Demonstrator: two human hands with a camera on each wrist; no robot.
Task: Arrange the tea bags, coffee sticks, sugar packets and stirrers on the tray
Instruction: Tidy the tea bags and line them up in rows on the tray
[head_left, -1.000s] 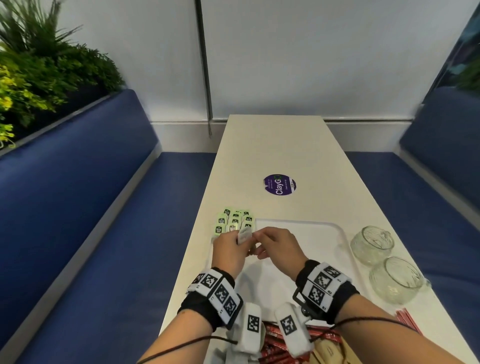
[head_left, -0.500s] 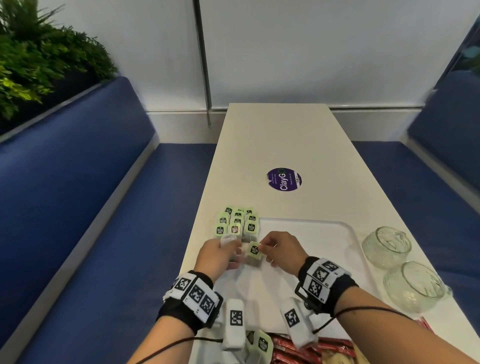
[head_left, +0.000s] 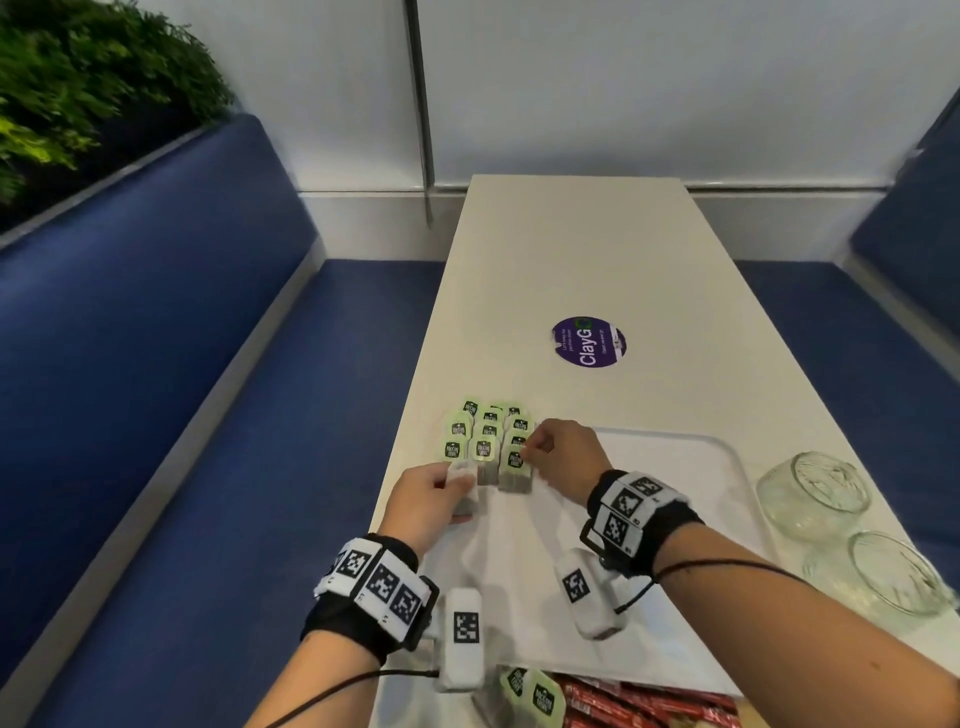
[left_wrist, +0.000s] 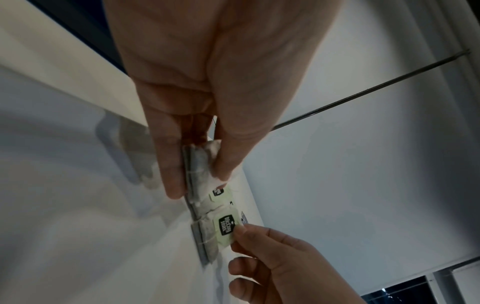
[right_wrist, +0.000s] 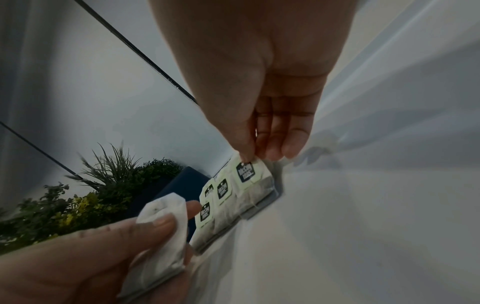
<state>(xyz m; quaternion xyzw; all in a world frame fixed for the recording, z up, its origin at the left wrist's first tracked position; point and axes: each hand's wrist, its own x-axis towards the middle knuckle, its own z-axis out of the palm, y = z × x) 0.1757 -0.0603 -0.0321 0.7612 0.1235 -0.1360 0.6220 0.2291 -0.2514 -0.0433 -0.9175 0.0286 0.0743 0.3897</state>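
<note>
Several tea bags (head_left: 488, 431) with pale green tags stand in rows at the far left corner of the white tray (head_left: 675, 467). My left hand (head_left: 457, 480) grips a white tea bag (left_wrist: 205, 164) between thumb and fingers at the left end of the front row. That bag also shows in the right wrist view (right_wrist: 161, 222). My right hand (head_left: 532, 452) pinches the green tag of the tea bag (right_wrist: 246, 170) at the right end of the front row, which rests on the tray. The other right fingers hang straight beside it.
Two glass bowls (head_left: 813, 491) (head_left: 893, 577) stand right of the tray. Red coffee sticks (head_left: 649, 701) and two more tea bags (head_left: 530, 691) lie at the table's near edge. A purple sticker (head_left: 588, 341) marks the table's middle. Blue benches flank the table.
Both hands have moved forward to the rows. The right hand has carried a tagged tea bag to the front row's right end. The left hand holds another bag at the left end.
</note>
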